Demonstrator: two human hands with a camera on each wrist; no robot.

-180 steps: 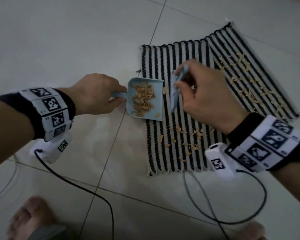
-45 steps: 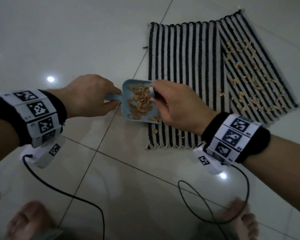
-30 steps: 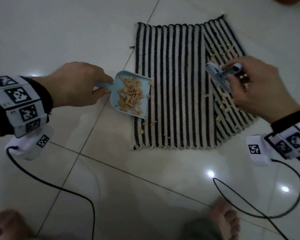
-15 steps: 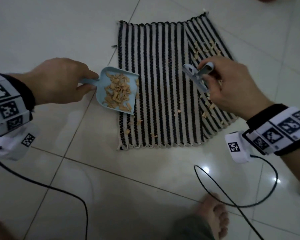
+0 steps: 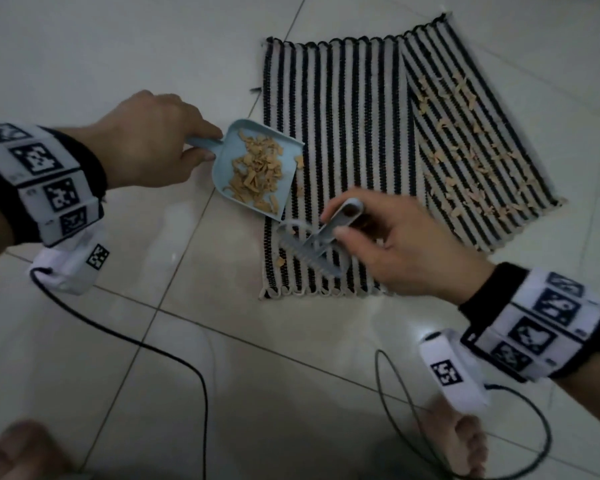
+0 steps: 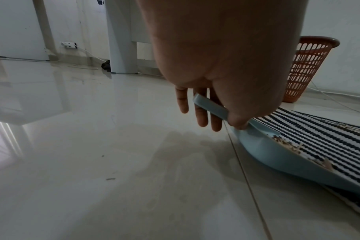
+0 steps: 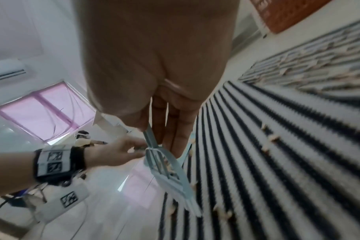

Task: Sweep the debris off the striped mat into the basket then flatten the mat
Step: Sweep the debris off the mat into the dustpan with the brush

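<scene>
Left hand (image 5: 149, 140) gripping dustpan (image 5: 257, 168) handle at mat (image 5: 347, 133) edge; right hand (image 5: 402, 244) gripping brush (image 5: 312, 244) over crumbs (image 5: 465, 161).

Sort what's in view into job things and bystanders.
Job: striped mat, debris, dustpan in left hand, brush in right hand, basket.
Bystanders: wrist cables, power strip.
</scene>
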